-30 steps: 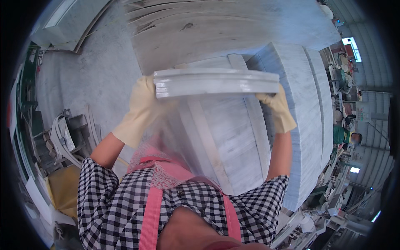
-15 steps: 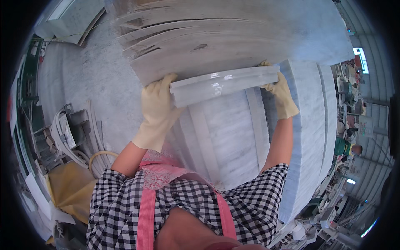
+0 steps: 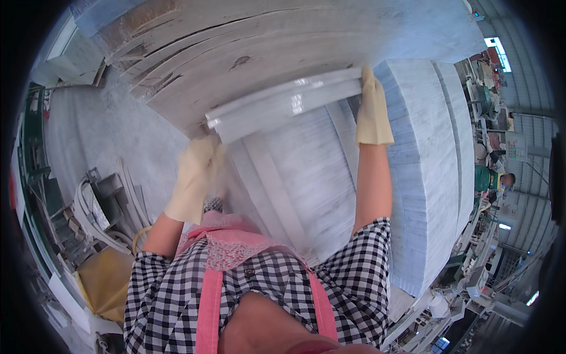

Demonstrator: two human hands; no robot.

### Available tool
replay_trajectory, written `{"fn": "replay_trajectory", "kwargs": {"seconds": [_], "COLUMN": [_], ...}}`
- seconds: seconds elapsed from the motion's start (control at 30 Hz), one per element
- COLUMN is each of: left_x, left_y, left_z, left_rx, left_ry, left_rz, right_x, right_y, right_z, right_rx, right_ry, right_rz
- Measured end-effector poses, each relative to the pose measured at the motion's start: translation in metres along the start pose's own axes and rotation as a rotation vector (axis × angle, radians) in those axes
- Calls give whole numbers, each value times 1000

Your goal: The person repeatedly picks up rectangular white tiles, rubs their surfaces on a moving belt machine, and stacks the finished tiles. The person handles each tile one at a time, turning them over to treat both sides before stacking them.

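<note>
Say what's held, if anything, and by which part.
The gloved right hand grips the right end of a glossy, pale bundle of stacked strips. The gloved left hand is blurred near the left end; whether it grips cannot be told.

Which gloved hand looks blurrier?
The left hand, near the left end of the shiny pale strips; the right hand, at their right end, looks sharper.

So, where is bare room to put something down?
The widest bare patch is the grey floor, left of the left hand, between the layered stack and the curved strips. It looks crowded around those strips and the yellow-brown cover, and at the far right, beyond the pale blocks.
</note>
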State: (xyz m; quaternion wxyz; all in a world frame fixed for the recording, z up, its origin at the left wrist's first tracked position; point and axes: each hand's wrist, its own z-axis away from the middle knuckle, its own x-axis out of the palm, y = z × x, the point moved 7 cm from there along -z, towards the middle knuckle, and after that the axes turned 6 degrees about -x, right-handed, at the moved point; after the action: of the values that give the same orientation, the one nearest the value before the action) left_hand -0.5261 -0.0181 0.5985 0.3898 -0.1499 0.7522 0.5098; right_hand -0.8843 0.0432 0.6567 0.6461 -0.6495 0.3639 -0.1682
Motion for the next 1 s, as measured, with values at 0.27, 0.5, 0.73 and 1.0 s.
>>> {"fn": "replay_trajectory", "kwargs": {"seconds": [0.27, 0.5, 0.73, 1.0], "left_x": [1, -25, -53, -65], "left_y": [11, 1, 51, 60], "left_z": [15, 52, 70, 64], "left_rx": [-101, -65, 354, 341], "left_ry": [-110, 35, 260, 79], "left_rz": [32, 205, 54, -105], "right_x": [-17, -9, -19, -23], "right_y": [0, 48, 67, 58], "right_z": [-8, 21, 63, 70], "right_rx": [200, 220, 333, 206], "right_ry": [-130, -115, -82, -135], "right_rz": [182, 1, -232, -94]}}
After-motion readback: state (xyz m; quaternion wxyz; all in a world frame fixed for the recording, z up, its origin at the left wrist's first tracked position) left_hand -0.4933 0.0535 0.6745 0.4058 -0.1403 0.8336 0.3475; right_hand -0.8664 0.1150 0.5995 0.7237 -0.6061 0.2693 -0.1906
